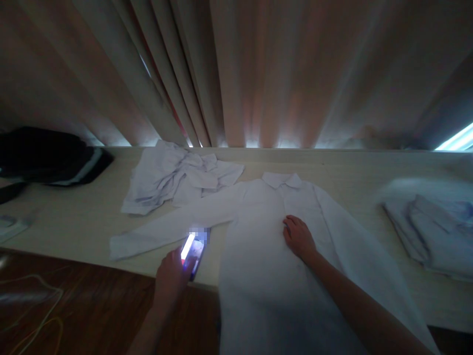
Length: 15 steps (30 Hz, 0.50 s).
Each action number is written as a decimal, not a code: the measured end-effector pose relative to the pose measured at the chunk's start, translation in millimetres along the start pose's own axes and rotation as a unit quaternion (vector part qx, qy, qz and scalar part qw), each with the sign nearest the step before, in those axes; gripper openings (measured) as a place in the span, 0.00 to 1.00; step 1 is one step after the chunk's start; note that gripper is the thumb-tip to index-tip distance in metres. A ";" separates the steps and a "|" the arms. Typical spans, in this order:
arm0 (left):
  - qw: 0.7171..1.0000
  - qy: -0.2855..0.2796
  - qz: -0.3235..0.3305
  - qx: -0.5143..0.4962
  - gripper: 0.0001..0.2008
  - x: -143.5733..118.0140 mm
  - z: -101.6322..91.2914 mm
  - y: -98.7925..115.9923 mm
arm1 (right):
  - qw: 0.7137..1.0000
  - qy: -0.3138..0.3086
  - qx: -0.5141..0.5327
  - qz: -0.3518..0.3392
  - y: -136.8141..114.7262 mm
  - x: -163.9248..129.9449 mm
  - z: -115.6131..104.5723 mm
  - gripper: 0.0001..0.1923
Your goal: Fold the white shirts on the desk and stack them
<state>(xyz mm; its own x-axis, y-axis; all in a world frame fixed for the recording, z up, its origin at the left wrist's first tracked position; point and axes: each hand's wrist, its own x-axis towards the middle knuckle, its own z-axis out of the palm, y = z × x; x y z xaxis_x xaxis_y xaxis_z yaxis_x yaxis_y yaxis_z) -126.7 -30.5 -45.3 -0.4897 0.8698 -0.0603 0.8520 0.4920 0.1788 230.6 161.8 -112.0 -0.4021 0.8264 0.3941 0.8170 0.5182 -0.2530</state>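
Head view: my right hand (298, 239) lies flat, fingers loose, on the white shirt (266, 256) spread across the table (74, 222). Left of the shirt, my left hand (172, 276) grips a lit phone (194, 251) at the table's edge.

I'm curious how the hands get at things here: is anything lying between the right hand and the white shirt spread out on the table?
Nothing visible. The right hand rests flat on the front of the white shirt, below the collar. The left hand holds a lit phone beside the shirt's outstretched sleeve, at the table edge.
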 end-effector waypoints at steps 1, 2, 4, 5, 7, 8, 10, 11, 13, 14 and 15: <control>1.000 0.005 0.011 -0.003 0.25 -0.5 0.6 1.9 | 1.000 0.000 0.002 0.000 0.2 -0.1 0.2 0.13; 1.000 0.008 0.025 -0.007 0.26 -1.0 1.1 2.7 | 1.000 0.001 0.003 0.000 0.4 -0.2 0.4 0.13; 0.999 0.012 0.045 -0.016 0.27 -1.6 0.9 0.0 | 1.000 0.001 0.004 0.001 0.5 -0.3 0.7 0.13; 0.999 0.014 0.048 -0.017 0.27 -1.6 0.2 -3.3 | 1.000 0.000 0.003 0.002 0.6 -0.3 0.8 0.13; 0.999 0.016 0.046 -0.010 0.26 -1.2 -2.0 -12.4 | 1.000 -0.004 -0.001 0.005 0.4 -0.2 0.7 0.13; 0.999 0.016 0.044 -0.003 0.25 -0.9 -3.3 -17.3 | 1.000 -0.006 -0.003 0.006 0.3 -0.2 0.5 0.13; 0.999 0.014 0.045 0.011 0.23 -0.2 -5.7 -25.4 | 1.000 -0.009 -0.005 0.006 -0.1 0.0 0.0 0.13; 0.999 0.013 0.045 0.019 0.23 0.4 -6.5 -28.2 | 1.000 -0.009 -0.006 0.006 -0.3 0.0 -0.3 0.13; 0.998 0.013 0.052 0.037 0.22 2.6 -7.0 -31.8 | 1.000 -0.009 -0.006 0.008 -0.8 0.0 -0.8 0.13; 0.997 0.018 0.058 0.047 0.21 4.5 -6.5 -32.9 | 1.000 -0.008 -0.005 0.010 -1.1 -0.1 -1.0 0.13; 0.996 0.027 0.065 0.057 0.21 6.9 -5.5 -33.9 | 1.000 -0.007 -0.005 0.010 -1.3 -0.2 -1.3 0.13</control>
<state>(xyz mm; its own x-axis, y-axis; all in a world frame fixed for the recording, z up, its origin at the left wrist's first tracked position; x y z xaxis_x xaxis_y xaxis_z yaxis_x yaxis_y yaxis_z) -160.0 -41.3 -46.5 -0.3809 0.9246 0.0088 0.9227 0.3795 0.0681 230.1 160.7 -110.6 -0.3912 0.8401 0.3756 0.8290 0.4989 -0.2525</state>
